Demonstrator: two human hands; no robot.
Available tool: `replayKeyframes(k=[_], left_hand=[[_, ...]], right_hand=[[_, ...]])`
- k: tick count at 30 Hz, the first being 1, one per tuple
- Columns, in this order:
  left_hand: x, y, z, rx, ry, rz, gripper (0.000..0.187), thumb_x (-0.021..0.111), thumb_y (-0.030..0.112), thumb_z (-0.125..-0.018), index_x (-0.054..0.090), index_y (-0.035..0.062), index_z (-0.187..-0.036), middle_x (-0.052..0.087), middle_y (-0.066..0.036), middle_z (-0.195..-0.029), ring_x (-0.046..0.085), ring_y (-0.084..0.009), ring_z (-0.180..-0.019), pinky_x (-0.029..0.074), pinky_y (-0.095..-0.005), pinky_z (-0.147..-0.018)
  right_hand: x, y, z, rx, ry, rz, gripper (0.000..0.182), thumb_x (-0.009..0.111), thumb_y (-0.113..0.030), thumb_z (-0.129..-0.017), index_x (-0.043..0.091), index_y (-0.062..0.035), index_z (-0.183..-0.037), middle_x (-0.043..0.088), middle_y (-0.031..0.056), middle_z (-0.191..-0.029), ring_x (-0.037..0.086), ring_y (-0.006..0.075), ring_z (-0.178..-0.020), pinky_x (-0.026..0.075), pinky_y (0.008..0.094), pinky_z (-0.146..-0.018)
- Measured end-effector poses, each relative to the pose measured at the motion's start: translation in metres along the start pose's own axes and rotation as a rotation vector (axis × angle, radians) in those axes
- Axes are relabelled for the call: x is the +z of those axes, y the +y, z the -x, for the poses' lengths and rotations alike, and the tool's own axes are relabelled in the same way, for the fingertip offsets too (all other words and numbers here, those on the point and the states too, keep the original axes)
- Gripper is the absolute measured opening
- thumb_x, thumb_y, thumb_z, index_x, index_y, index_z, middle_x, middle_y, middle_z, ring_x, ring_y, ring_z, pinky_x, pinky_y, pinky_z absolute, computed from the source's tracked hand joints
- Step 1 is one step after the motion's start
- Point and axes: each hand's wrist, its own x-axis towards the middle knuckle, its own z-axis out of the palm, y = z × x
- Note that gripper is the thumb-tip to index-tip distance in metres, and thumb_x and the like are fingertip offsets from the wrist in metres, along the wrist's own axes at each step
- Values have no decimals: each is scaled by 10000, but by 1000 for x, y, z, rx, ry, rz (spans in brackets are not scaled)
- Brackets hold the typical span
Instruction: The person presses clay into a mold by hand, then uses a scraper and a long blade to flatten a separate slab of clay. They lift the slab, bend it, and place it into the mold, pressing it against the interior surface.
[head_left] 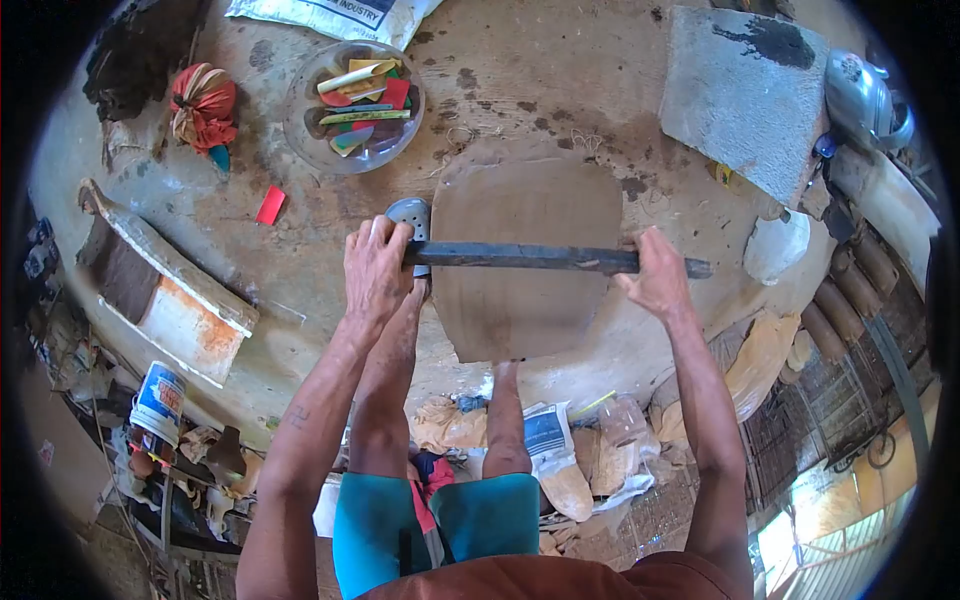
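Note:
A long, dark, narrow bar (510, 257) lies crosswise in front of me, over a flat brown slab (525, 315) that looks like wet clay. Wrapped round the bar's left end are the fingers of my left hand (375, 260). My right hand (655, 275) grips it near the other end, and a short tip sticks out beyond the fist. Smooth and faintly streaked, the slab has rounded far corners and a straighter near edge. A grey clog (410, 212) on my foot shows beside its left edge, partly behind my left hand.
A clear plastic bowl (295, 135) of coloured strips stands beyond the slab, with a red piece (270, 206) nearer. Left are a cloth bundle (204, 105), a curved trough-like form (215, 320) and a white bucket (158, 400). A grey board (735, 120) and metal pot (862, 95) lie right.

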Motion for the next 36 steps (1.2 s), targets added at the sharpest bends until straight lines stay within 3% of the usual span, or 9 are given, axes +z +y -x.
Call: replayKeyframes(k=[3, 7, 10, 16, 22, 26, 34, 36], left_hand=[[15, -13, -19, -63, 69, -12, 375, 763, 27, -677, 647, 113, -1024, 569, -90, -969, 573, -322, -980, 427, -445, -831], [26, -26, -33, -102, 159, -101, 365, 763, 17, -668, 619, 124, -987, 558, -85, -966, 562, -326, -993, 415, -459, -869], [32, -38, -31, -122, 155, -134, 449, 752, -7, -611, 651, 144, -1022, 571, -59, -1007, 553, -302, -1032, 397, -473, -963], [36, -42, -30, -135, 178, -116, 425, 755, -12, -618, 666, 148, -1002, 574, -44, -1004, 550, -289, -1025, 379, -462, -1000], [48, -30, -35, -155, 196, -136, 407, 761, -2, -628, 676, 150, -997, 570, -41, -1004, 556, -281, -1036, 372, -469, -997], [59, -30, -39, -234, 180, -170, 373, 765, 10, -642, 685, 154, -978, 580, -40, -1003, 558, -275, -1043, 368, -473, -979], [66, -43, -46, -237, 187, -150, 305, 765, 50, -720, 650, 154, -984, 551, -44, -964, 557, -289, -1035, 362, -474, -956], [63, -46, -47, -238, 163, -145, 353, 752, 15, -688, 656, 159, -997, 557, -43, -971, 555, -287, -1036, 363, -479, -957]], right_hand=[[-9, 22, -15, 85, -8, 103, 539, 919, -111, -648, 603, -28, -1077, 603, 172, -1022, 615, 385, -1002, 534, 471, -891], [-8, 58, -26, 13, 144, 209, 493, 889, -74, -613, 606, -52, -1017, 573, 141, -995, 583, 375, -969, 500, 504, -863], [-1, 65, -28, 63, 159, 131, 463, 904, -98, -629, 623, -35, -992, 567, 135, -986, 571, 370, -977, 465, 504, -848], [17, 67, -25, 227, 143, 226, 455, 878, -87, -604, 694, -92, -1021, 593, 90, -1017, 569, 320, -1030, 454, 470, -916], [26, 87, -27, 214, 210, 166, 472, 893, -101, -595, 694, -43, -1020, 567, 120, -989, 556, 348, -998, 466, 471, -901], [27, 97, -35, 237, 166, 192, 410, 860, -73, -628, 730, -62, -1016, 600, 107, -1034, 560, 343, -1046, 475, 466, -951], [48, 121, -68, 153, 117, 254, 487, 864, -80, -651, 726, -66, -1118, 596, 107, -1079, 559, 341, -1101, 472, 473, -948], [52, 120, -75, 147, 99, 252, 485, 869, -90, -653, 726, -71, -1116, 594, 107, -1086, 557, 340, -1110, 472, 475, -949]])
